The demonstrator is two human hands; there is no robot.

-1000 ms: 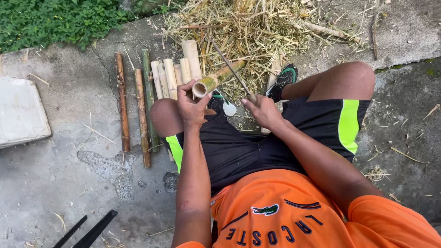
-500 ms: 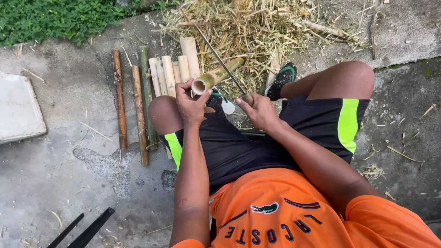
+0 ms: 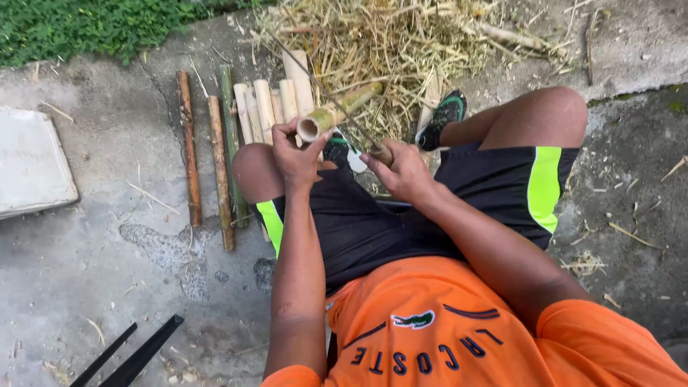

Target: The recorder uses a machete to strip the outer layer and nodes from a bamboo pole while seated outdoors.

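Observation:
I sit on concrete with my knees apart. My left hand grips the near end of a hollow green bamboo tube, which points away toward a pile of dry shavings. My right hand is closed around the wooden handle of a long thin blade. The blade slants up and to the left, crossing over the bamboo tube.
Several pale cut bamboo pieces and three longer brown and green sticks lie side by side left of my knee. A pale flat slab rests at far left. Two black bars lie at bottom left. Grass borders the top left.
The blade has swung from the right of the tube toward the left, and it now lies across the tube. My left hand still holds the bamboo in the same spot.

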